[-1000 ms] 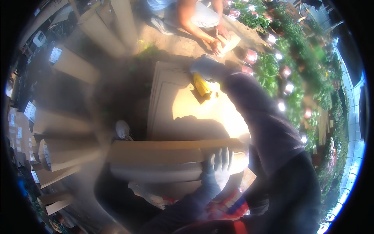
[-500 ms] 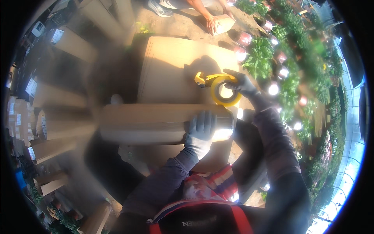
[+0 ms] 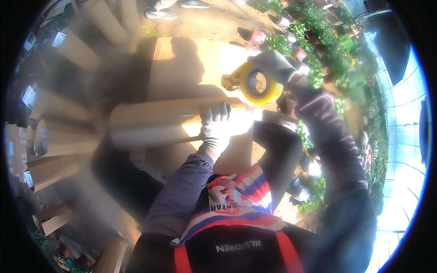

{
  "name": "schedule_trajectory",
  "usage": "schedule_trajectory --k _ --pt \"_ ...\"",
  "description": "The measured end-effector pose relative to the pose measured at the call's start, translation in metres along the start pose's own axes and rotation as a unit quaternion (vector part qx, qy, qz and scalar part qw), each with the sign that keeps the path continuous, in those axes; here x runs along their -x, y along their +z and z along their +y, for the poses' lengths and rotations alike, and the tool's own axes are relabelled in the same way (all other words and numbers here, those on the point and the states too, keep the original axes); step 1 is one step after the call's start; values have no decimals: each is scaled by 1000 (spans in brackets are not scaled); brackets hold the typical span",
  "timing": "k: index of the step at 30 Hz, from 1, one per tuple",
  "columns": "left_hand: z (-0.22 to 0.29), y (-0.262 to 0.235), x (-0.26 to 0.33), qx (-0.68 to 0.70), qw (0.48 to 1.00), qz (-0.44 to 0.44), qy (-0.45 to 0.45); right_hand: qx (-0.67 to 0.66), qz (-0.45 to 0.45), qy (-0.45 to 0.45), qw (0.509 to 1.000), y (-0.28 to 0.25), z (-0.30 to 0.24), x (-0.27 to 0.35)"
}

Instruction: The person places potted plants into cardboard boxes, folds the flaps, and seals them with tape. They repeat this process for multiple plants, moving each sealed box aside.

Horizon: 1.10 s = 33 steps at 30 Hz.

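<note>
A long cardboard box [image 3: 157,120] lies crosswise in front of my knees. My left hand [image 3: 215,128], in a grey glove, rests on its upper side near the right end, fingers bent over it. Beyond the box's right end, my gloved right hand [image 3: 273,66] grips a yellow tape dispenser [image 3: 234,81] from above. A large roll of yellow-edged packing tape [image 3: 276,92] sits in it, raised above the cardboard. Glare hides detail at the box's right end. Flattened cardboard sheets [image 3: 164,70] lie under and beyond the box.
Several upright cardboard boxes [image 3: 75,52] stand along the left. Potted green plants [image 3: 314,50] line the right side, with pots [image 3: 257,37] close to the sheets. Another person's shoes [image 3: 161,13] are on the ground at the far side.
My right hand has lifted the tape dispenser farther away and turned it. My left hand still rests on the box, its fingers more bent. The other person's hands and cardboard piece have left view.
</note>
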<state>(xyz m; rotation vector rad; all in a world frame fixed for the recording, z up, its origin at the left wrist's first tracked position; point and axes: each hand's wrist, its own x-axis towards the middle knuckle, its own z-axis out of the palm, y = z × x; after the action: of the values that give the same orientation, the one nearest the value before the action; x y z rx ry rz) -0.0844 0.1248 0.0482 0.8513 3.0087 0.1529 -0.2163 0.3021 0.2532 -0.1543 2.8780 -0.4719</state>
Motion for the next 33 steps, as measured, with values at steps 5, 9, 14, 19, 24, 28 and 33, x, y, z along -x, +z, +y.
schedule_trajectory --k 5,9,14,19,24,28,33 --pt "-8 -16 -2 71 986 149 -6 62 -45 -1 997 23 -17 31" --pt "-11 -24 -13 55 995 80 -4 16 33 55 998 33 -42 120" --pt "-27 -20 -65 23 999 33 -13 -78 179 110 975 60 -85 197" --pt "-79 -34 -149 227 963 -141 24 -58 208 150 965 89 -69 173" --pt "-80 -67 -165 13 991 -70 113 -56 299 124 944 87 -27 95" --pt "-67 -75 -173 -110 980 -151 70 -101 324 68 938 73 -21 66" --pt "-104 -59 -220 54 982 -147 107 -76 371 13 925 100 -28 107"
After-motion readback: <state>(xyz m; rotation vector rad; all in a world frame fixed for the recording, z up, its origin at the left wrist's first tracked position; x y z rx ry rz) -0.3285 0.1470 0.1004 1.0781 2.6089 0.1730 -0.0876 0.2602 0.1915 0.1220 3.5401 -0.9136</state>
